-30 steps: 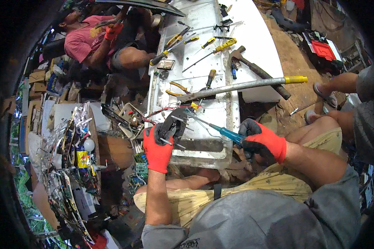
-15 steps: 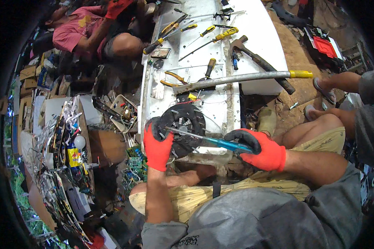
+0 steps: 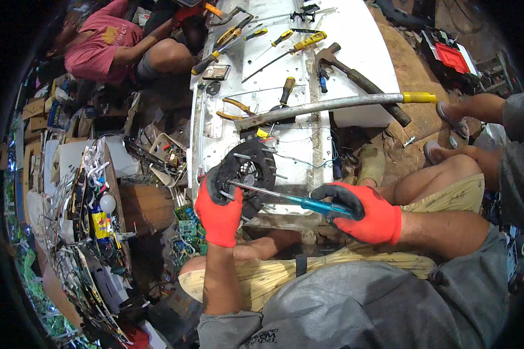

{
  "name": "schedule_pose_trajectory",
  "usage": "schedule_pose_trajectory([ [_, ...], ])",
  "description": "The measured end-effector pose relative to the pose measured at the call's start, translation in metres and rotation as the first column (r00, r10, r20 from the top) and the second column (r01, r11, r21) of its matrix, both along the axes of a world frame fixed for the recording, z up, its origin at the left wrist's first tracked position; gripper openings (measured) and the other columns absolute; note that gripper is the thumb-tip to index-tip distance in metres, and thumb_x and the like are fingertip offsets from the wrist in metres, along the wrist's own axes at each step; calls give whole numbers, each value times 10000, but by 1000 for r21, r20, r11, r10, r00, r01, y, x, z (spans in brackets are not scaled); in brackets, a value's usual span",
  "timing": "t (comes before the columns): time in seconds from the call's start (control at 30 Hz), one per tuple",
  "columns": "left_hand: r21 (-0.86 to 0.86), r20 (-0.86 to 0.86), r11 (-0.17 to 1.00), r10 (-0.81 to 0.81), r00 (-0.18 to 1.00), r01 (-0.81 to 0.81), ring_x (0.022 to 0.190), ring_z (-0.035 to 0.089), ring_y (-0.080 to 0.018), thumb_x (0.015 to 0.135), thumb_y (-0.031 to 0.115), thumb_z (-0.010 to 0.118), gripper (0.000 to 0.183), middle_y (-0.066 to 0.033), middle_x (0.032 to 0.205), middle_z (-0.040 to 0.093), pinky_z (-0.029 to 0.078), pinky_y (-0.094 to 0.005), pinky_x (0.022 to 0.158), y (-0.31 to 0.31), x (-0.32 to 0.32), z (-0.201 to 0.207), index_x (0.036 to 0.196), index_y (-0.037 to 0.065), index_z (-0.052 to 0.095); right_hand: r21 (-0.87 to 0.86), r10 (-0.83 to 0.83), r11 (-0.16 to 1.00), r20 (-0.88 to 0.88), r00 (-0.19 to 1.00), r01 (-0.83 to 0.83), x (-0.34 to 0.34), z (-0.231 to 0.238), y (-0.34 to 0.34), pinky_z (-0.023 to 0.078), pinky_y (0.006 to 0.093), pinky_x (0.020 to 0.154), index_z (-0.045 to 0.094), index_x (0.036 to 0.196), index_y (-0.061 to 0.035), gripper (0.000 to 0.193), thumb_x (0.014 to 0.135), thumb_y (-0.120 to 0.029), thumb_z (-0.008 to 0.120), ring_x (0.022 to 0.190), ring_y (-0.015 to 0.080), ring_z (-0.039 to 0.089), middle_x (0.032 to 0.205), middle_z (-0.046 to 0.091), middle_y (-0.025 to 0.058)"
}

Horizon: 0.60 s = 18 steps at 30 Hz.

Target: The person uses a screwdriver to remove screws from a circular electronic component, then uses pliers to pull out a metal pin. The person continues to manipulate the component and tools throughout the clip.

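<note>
Currently | L hand (image 3: 218, 205): grip on rnd blk housing (image 3: 266, 164) w/ straight gry rods (image 3: 242, 156) | R hand (image 3: 364, 212): grip on teal-hdl screwdriver (image 3: 320, 206)

The screwdriver handle (image 3: 317, 205) is teal (the gloves (image 3: 378, 218) red and black).

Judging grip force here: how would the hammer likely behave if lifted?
The hammer would probably feel head-heavy, its bulky head at one end. It should be stiff, its handle looking thick and straight. Lifting might shift the tube crossing over it.
</note>
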State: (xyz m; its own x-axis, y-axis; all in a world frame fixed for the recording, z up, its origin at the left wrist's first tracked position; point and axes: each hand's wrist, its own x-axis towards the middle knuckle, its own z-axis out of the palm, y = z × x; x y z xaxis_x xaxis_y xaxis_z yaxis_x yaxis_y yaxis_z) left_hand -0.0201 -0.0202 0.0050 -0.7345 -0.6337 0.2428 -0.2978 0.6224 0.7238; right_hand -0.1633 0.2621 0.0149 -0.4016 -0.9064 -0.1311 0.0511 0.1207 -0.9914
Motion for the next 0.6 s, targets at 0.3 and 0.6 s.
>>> schedule_pose_trajectory([
  [0.3,-144,30,988,65,997,-60,942,666,-162,781,62,730,407,-123,1067,711,526,-327,847,20,-2,9,1169,-18,636,106,-32,994,498,867,-23,-2,25,2,483,272,619,560,1223,-22,349,892,-109,627,716,117,593,887,630,70],
  [0.6,-251,22,968,26,999,-20,941,675,-246,763,67,732,433,-156,1047,702,525,-353,847,26,-7,6,1176,-9,630,94,71,990,303,950,-104,-3,7,11,469,316,550,552,1251,-26,474,829,-204,672,651,163,591,812,586,26],
])
